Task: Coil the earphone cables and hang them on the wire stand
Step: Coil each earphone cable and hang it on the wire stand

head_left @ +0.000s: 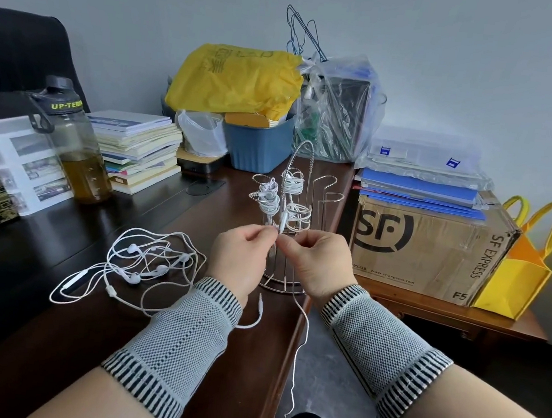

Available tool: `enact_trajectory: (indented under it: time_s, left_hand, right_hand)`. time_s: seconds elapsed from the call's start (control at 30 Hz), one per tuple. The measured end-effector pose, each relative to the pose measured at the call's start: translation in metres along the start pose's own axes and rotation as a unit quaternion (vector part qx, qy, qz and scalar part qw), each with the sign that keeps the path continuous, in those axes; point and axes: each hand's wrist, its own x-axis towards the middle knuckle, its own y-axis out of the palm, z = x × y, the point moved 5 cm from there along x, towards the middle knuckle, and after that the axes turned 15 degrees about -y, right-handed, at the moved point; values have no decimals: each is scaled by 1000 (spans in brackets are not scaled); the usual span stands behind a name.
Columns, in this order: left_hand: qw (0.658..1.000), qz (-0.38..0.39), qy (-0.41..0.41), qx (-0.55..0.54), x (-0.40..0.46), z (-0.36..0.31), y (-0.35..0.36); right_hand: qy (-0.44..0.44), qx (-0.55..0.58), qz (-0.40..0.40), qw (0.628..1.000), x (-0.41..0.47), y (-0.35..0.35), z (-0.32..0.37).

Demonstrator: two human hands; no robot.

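A silver wire stand (pixel 298 190) rises near the right edge of the dark wooden desk (pixel 53 304). Three coiled white earphone bundles (pixel 269 196) hang on its hooks. In front of the stand my left hand (pixel 244 256) and my right hand (pixel 316 262) both pinch a white earphone cable (pixel 301 341). The cable's slack drops from my right hand over the desk edge toward the floor. A tangle of loose white earphones (pixel 139 264) lies on the desk left of my left hand. Which part of the cable sits under my fingers is hidden.
A water bottle (pixel 76 150) and stacked books (pixel 137 150) stand at the left. A blue bin (pixel 257 145) under a yellow bag sits behind the stand. To the right is a cardboard box (pixel 430 249) with folders and a yellow tote (pixel 517 268).
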Motion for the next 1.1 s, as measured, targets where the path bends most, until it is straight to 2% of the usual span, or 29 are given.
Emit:
enact_trajectory:
  time_s: [0.17, 0.27, 0.37, 0.5, 0.63, 0.87, 1.1]
  left_hand:
    - [997, 58, -54, -12, 4, 4, 13]
    - [988, 103, -96, -71, 4, 6, 20]
    - [982, 117, -100, -107, 3, 9, 26]
    - [984, 111, -80, -110, 6, 10, 28]
    - [990, 104, -52, -77, 8, 9, 25]
    - [994, 94, -33, -51, 13, 11, 24]
    - [997, 70, -24, -37, 16, 14, 27]
  right_hand:
    - [-22, -21, 4, 1000, -1, 0, -2]
    - [-30, -31, 35, 998, -2, -2, -1]
    - [-51, -53, 39, 997, -3, -6, 0]
    - [-92, -131, 22, 987, -6, -8, 2]
    - [-126, -153, 1, 980, -7, -10, 7]
    - [-100, -135, -17, 986, -7, -7, 4]
    - [-38, -143, -37, 988, -7, -9, -2]
